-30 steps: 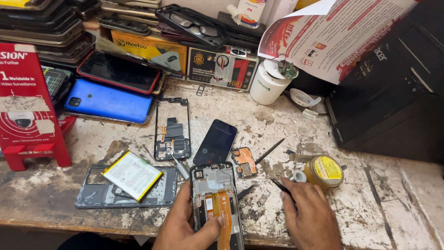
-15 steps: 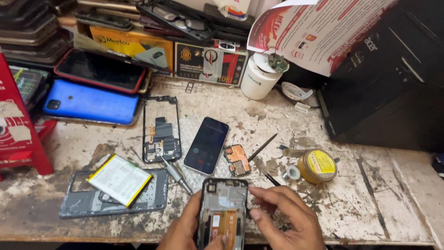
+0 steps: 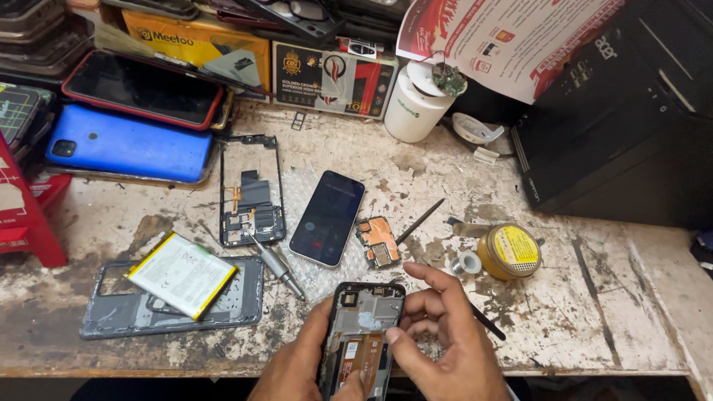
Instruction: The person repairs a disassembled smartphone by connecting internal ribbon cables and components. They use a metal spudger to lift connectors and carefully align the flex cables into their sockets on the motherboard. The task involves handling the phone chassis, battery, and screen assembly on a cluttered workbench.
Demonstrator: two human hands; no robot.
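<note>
An opened phone chassis (image 3: 362, 327) with an orange flex ribbon lies at the near table edge. My left hand (image 3: 301, 367) grips its left side and bottom. My right hand (image 3: 445, 338) hovers at its right side, fingers curled, thumb tip touching the frame's inner edge. Just beyond lie a small copper circuit board (image 3: 379, 242), a dark phone (image 3: 327, 217) face up, and a metal screwdriver (image 3: 276, 261).
A battery (image 3: 182, 274) rests on a grey back cover (image 3: 111, 312) at left. A black mid-frame (image 3: 251, 191), blue phone (image 3: 128, 145), red-edged phone (image 3: 141, 87), yellow tin (image 3: 509, 251), black spudger (image 3: 420, 220), white jar (image 3: 412, 108) and black case (image 3: 624, 111) surround the worn table.
My right hand moved left from beside the yellow tin to the chassis's right edge. The view shifted, and the chassis stays in my left hand.
</note>
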